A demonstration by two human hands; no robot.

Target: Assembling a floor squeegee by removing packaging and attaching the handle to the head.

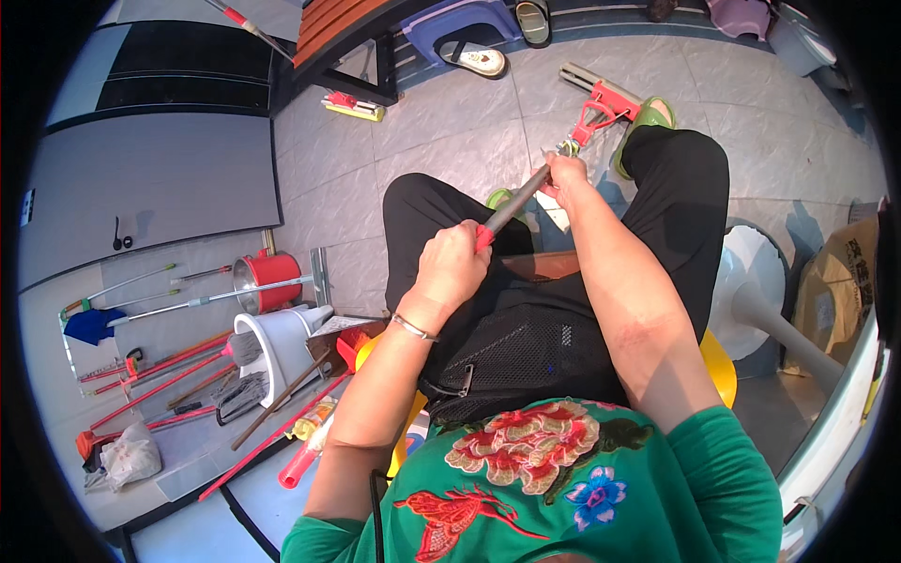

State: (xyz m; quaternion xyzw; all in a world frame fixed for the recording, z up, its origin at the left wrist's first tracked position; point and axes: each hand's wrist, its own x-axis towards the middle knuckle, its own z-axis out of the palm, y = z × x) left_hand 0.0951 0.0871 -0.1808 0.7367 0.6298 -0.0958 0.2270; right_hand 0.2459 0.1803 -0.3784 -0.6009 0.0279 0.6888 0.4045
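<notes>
- Mop [518, 201] slants across the middle of the scene, between your knees; its red head [615, 98] lies on the far side, right of centre, over grey floor tiles [441, 141].
- Left hand [448, 266]: fingers wrapped round the pole's near end; red sleeve [484, 236] shows just beyond the fist.
- Right hand [566, 178]: closed round the pole farther up, just short of the red hinged frame; a white item below it is partly hidden, kind unclear.
- In the way: green slipper [660, 114] on your right foot sits right beside the mop head; whether they touch, cannot tell; your knees flank the pole on both sides.
- Far: second red mop head [345, 101] on the floor, left of centre; purple stool [450, 25] with a slipper [481, 60] by it.
- Left: red bucket [278, 283]; nearer, white bucket [266, 352] among scattered poles; plastic bag [131, 457] nearer still.
- Right: white pedestal piece [751, 291]; brown sack [831, 291] beyond it to the right.
</notes>
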